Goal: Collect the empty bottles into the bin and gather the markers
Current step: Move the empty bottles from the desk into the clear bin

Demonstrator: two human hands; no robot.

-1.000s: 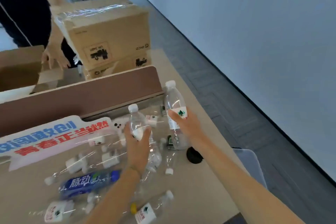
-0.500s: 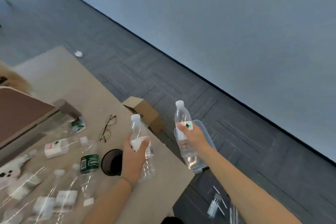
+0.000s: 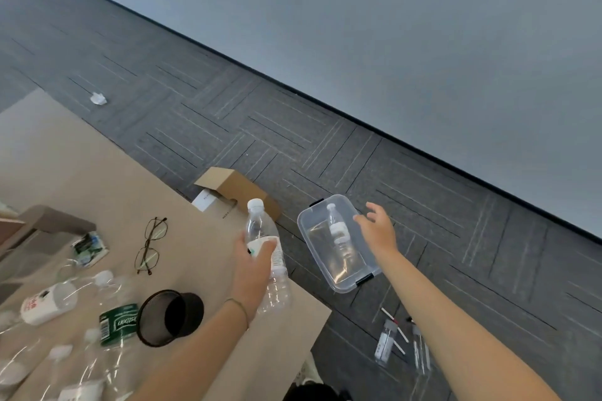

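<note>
**Head view: one bottle in the bin, a second held over the table corner**

Head view shows the risks gathering around the clear plastic bin (image 3: 338,283), which sits on the carpet below the table (image 3: 97,179). It is shallow and light-looking, so a bottle dropped from this height could, in my judgement, bounce out or nudge the bin away. The left hand (image 3: 252,265) is curled round the middle of a clear empty bottle (image 3: 265,257), cap at about 12 o'clock, and it hangs above the table's corner, not above the bin; released here, it would probably strike the edge and roll onto the floor.

The right hand (image 3: 378,233) is spread, fingers relaxed and holding nothing, just past the bin's rim at about 2 o'clock from the bin's centre. A capped bottle (image 3: 337,233) shows inside the bin; whether it is lying settled or mid-fall I cannot tell.

From the left hand the bin lies at about 3 o'clock, near but apart. More empty bottles (image 3: 52,303) are scattered on the table at 8 o'clock from that hand, beside a tipped black mesh cup (image 3: 163,319) and a pair of glasses (image 3: 151,246) that a careless sweep could catch. Thin marker-like sticks (image 3: 395,332) lie on the carpet at 6 o'clock from the bin, close to the person's feet, where they could be stepped on.
</note>
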